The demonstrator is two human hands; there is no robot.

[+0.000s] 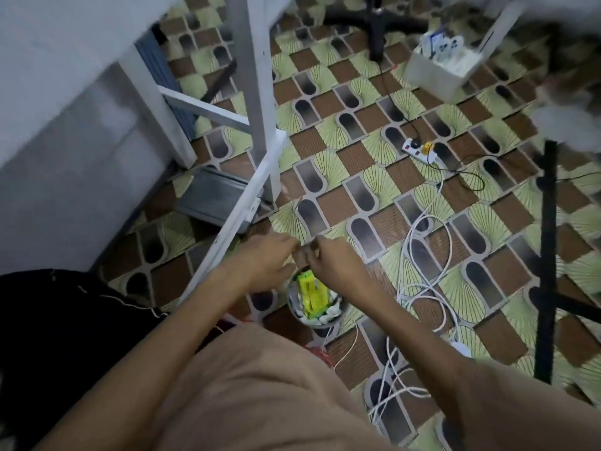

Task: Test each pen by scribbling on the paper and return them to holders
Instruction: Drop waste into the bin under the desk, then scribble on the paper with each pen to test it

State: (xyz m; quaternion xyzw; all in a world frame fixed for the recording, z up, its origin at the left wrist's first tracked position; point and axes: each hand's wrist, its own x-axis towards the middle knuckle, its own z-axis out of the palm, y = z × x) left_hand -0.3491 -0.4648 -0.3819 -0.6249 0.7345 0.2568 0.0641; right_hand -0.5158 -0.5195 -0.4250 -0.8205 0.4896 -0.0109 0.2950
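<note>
No pen, paper or holder is in view. I look down at a patterned floor. My left hand (pixel 265 260) and my right hand (pixel 333 266) meet fingertip to fingertip above a small round bin (pixel 338 309). The bin holds a yellow-green packet (pixel 312 294) and white scraps. Both hands have curled fingers that pinch a small dark thing (pixel 304 256) between them; it is too blurred to identify.
White table legs and a crossbar (pixel 234 219) stand just left of my hands, with a grey flat panel (pixel 214 196) on the floor behind. White cables (pixel 422 288) coil to the right. A power strip (pixel 422 151), a white box (pixel 442 70) and black stand poles (pixel 546 255) lie beyond.
</note>
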